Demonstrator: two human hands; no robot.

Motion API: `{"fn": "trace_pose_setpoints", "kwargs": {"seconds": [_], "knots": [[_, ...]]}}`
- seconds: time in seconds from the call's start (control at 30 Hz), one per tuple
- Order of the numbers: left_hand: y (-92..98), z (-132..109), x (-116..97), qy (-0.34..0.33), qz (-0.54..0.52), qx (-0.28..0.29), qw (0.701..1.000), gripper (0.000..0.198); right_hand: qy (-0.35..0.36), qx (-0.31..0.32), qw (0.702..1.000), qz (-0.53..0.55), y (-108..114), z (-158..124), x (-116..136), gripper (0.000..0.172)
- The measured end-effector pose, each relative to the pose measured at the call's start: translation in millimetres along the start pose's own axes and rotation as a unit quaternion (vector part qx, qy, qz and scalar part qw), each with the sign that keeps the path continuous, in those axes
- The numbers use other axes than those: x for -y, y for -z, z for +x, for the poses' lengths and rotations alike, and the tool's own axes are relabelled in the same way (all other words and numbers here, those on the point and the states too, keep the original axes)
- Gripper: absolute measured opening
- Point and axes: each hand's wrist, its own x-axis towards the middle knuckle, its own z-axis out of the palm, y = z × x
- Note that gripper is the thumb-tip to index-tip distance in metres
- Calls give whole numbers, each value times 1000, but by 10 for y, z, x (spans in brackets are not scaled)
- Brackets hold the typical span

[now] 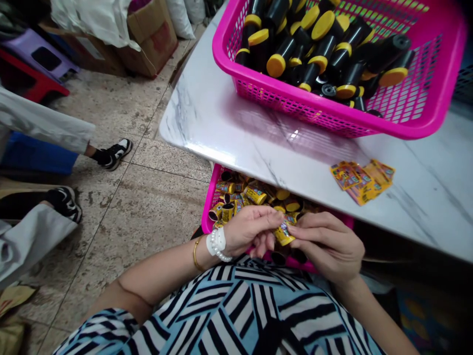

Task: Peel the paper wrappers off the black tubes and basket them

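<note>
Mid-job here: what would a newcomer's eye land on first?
The bright pink basket of yellow-capped black tubes dominates the upper right, on the white table. Lower centre, the left hand and right hand hold a yellow printed tube above a second pink basket. Bright labels lie at right.

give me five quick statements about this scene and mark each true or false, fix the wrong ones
1. The right hand grips a yellow-wrapped tube. True.
2. The printed labels lie inside the upper pink basket. False: they lie on the table, outside the basket.
3. The left wrist is bare. False: it wears a white beaded bracelet and a gold bangle.
4. The upper basket holds black tubes with yellow caps. True.
5. The lower pink basket is partly hidden by the tabletop. True.
</note>
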Motion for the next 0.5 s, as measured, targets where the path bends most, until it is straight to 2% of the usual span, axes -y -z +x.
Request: {"fn": "trace_pose_setpoints", "kwargs": {"seconds": [0.1, 0.2, 0.33, 0.5], "knots": [[28, 12, 37, 1, -7, -13, 1000, 53, -3, -22, 1000, -21, -31, -49, -12, 37], [35, 16, 57, 12, 12, -33, 999, 54, 3, -19, 998, -54, -59, -44, 1, 37], [23, 11, 41, 36, 22, -31, 999, 58, 58, 19, 995, -73, -96, 16, 54, 33], [59, 27, 11, 52, 41, -48, 997, 61, 107, -7, 988, -111, -187, 50, 82, 20]]}}
